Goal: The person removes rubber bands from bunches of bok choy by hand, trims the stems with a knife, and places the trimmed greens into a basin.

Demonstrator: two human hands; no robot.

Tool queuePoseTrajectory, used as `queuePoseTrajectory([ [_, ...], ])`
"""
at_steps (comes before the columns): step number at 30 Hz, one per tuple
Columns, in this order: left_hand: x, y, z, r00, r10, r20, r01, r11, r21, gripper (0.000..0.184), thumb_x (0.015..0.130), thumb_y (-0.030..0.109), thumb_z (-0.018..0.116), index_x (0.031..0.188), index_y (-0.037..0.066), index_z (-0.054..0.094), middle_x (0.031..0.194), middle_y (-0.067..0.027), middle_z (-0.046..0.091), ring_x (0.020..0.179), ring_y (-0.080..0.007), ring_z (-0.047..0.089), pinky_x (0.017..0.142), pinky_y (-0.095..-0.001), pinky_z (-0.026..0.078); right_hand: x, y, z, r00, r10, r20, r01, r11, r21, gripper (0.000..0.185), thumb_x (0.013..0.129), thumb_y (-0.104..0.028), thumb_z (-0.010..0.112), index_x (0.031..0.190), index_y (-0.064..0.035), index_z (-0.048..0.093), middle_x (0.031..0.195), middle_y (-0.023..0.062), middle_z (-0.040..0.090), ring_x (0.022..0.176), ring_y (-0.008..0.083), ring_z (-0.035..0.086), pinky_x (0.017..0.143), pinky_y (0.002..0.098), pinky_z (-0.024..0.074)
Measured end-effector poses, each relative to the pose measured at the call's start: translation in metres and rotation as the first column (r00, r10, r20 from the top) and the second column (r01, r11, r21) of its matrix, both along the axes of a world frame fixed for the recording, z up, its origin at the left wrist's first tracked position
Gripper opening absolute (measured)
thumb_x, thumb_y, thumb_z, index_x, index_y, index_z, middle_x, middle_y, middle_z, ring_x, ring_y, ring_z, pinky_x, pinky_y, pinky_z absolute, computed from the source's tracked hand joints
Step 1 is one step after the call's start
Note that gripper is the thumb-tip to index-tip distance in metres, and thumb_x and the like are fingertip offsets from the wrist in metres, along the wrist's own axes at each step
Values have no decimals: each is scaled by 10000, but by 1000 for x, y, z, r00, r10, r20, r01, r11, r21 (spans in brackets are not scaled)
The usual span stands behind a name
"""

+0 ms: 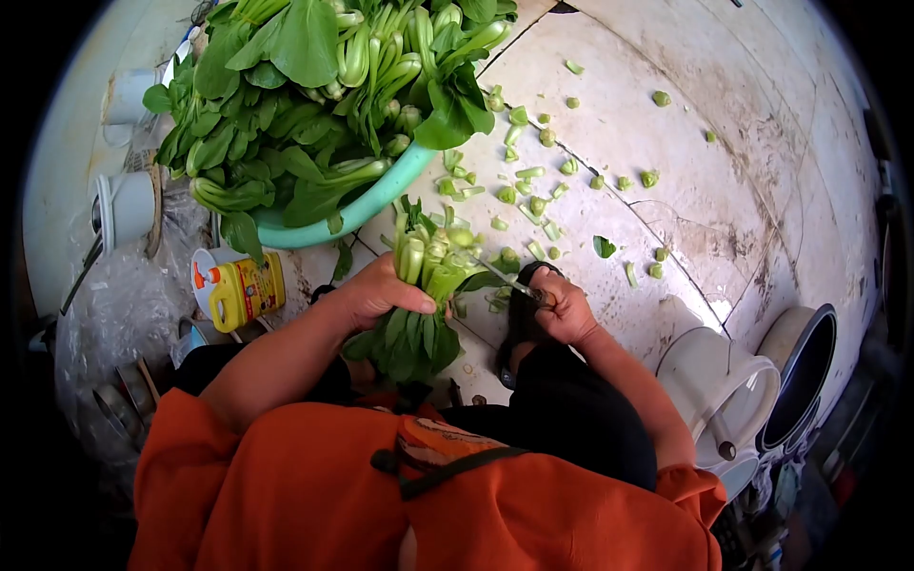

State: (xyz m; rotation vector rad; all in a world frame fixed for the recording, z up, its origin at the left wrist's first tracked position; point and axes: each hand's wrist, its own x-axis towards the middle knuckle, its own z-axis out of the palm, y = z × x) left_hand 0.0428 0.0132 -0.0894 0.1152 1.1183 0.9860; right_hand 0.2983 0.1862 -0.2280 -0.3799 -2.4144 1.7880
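Observation:
My left hand point(384, 291) is wrapped round a bunch of bok choy point(433, 271), its pale stem ends up and its leaves hanging below. In my right hand point(564, 306) is a knife point(509, 279), its handle mostly covered by my fingers. The blade points up and left, its tip at the stem ends of the bunch. Beyond my left hand stands a pale green basin point(381, 195) heaped with more bok choy point(333, 105). Cut stem ends point(538, 205) lie scattered on the floor past the knife.
A yellow jug point(246, 290) with a red cap stands left of my left arm, beside crumpled clear plastic point(114, 314). White buckets point(709, 385) and a dark-lined tub point(804, 371) are at the right. Dirty pale tiles point(685, 171) cover the floor.

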Motion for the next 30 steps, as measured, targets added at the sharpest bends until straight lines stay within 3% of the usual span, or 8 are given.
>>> queuePoseTrajectory([
  [4, -17, -6, 12, 997, 69, -46, -68, 998, 17, 502, 646, 70, 743, 1120, -4, 595, 964, -125, 648, 886, -257, 663, 838, -395, 532, 15, -19, 5, 975, -215, 60, 222, 965, -141, 201, 585, -13, 560, 772, -77, 524, 776, 129, 536, 740, 349, 492, 716, 361, 440],
  [6, -13, -3, 10, 997, 52, -61, -52, 999, 8, 534, 621, 47, 725, 1133, -3, 580, 966, -134, 653, 880, -279, 668, 861, -430, 527, 6, -10, 10, 987, -145, -70, 139, 986, -87, 197, 577, -18, 561, 759, -79, 519, 762, 112, 519, 718, 340, 479, 712, 379, 427],
  [12, 0, 7, 7, 998, 12, 63, -16, 998, 60, 593, 606, 92, 766, 1156, -2, 567, 1008, -138, 644, 933, -300, 656, 881, -450, 513, -18, -3, 25, 988, 20, -152, -12, 998, 53, 194, 575, -74, 588, 756, -111, 530, 726, 81, 466, 697, 311, 449, 646, 380, 368],
  [14, 0, 10, 5, 990, -40, 133, 19, 988, 154, 578, 618, 98, 756, 1154, -7, 567, 989, -126, 640, 925, -275, 657, 870, -400, 514, -19, -6, 22, 989, -6, -151, 13, 999, 42, 189, 575, -94, 599, 751, -127, 537, 720, 77, 463, 687, 304, 444, 633, 369, 356],
  [20, 14, 17, 1, 943, -237, 235, 206, 967, 150, 679, 566, 132, 783, 1188, -13, 549, 1003, -155, 663, 933, -291, 649, 909, -417, 484, -27, -4, 36, 986, 4, -167, 11, 996, 92, 146, 624, -93, 597, 758, -124, 551, 733, 71, 478, 681, 284, 466, 623, 367, 366],
  [24, 25, 28, 4, 902, -362, 237, 342, 932, 119, 628, 593, 63, 773, 1180, -1, 560, 1028, -109, 664, 937, -226, 656, 865, -349, 514, -39, 0, 51, 963, 104, -248, -82, 992, 96, 194, 644, -62, 611, 833, -105, 598, 791, 74, 527, 736, 282, 522, 635, 370, 417],
  [26, 31, 25, -3, 905, -304, 299, 282, 953, 114, 635, 595, 59, 772, 1190, 4, 559, 1054, -98, 660, 933, -206, 655, 850, -343, 519, -42, 0, 59, 953, 139, -271, -105, 985, 137, 221, 648, -56, 624, 865, -99, 615, 815, 79, 544, 761, 286, 542, 642, 373, 435],
  [30, 32, 23, -4, 904, -328, 275, 286, 941, 181, 650, 592, 47, 773, 1205, 13, 560, 1079, -93, 656, 948, -193, 646, 835, -328, 520, -46, 0, 69, 957, 159, -242, -138, 985, 100, 241, 608, -123, 679, 843, -134, 627, 824, 31, 551, 704, 255, 532, 644, 363, 365],
])
